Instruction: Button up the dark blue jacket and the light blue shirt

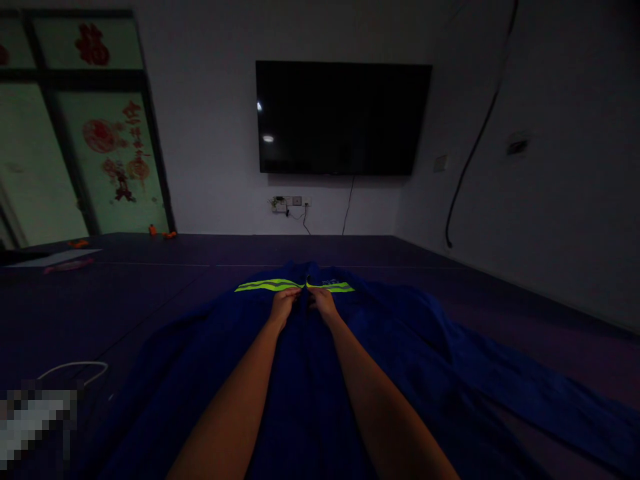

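A dark blue work jacket (400, 333) lies spread out in front of me, one sleeve (540, 373) stretching off to the right. Across its chest runs a yellow-green reflective strip (265, 285), split at the front opening. My left hand (284, 305) pinches the left front edge just below the strip. On the opposite edge, my right hand (323, 301) is closed with its fingertips at the strip's inner end. A small gap parts the two hands. Whether a zip or buttons lie between the fingers is too dark to tell.
The jacket lies on a purple floor (200, 250). A white cable (75, 365) curves at the left, beside a pixelated patch. Small orange objects (169, 235) lie near the glass door (110, 153). A television (343, 120) hangs on the far wall; a black cable (473, 153) runs down the right wall.
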Demonstrator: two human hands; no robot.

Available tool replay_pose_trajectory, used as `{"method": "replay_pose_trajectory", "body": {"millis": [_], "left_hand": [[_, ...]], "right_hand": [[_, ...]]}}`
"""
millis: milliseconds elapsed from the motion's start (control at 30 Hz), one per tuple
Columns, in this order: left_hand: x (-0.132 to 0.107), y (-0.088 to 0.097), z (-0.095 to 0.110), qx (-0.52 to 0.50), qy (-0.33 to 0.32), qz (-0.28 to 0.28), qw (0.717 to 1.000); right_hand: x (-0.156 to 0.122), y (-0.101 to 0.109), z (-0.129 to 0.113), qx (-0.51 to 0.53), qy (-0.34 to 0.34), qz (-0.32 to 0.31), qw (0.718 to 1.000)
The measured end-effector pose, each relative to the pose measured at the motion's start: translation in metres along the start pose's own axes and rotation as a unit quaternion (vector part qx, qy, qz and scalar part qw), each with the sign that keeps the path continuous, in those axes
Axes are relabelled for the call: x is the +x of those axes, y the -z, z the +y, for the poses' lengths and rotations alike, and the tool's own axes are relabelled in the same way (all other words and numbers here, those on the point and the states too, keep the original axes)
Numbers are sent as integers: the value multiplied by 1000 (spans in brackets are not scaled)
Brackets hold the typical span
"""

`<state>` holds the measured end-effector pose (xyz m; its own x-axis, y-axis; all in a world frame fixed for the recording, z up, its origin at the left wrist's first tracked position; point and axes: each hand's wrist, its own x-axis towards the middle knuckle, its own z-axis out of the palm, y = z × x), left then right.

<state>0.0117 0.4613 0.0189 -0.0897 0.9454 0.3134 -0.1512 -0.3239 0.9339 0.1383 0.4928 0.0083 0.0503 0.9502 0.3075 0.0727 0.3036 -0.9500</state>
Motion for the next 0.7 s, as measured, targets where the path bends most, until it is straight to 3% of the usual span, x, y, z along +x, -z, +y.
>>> {"method": "replay_pose_trajectory", "body": {"millis": [300, 700], "left_hand": [[-1, -1, 1, 35, -12, -9, 999], [2, -3, -3, 96, -39, -23, 994]], "right_hand": [[0, -1, 2, -23, 6, 3, 1000], [-5, -2, 3, -137, 25, 4, 990]]}}
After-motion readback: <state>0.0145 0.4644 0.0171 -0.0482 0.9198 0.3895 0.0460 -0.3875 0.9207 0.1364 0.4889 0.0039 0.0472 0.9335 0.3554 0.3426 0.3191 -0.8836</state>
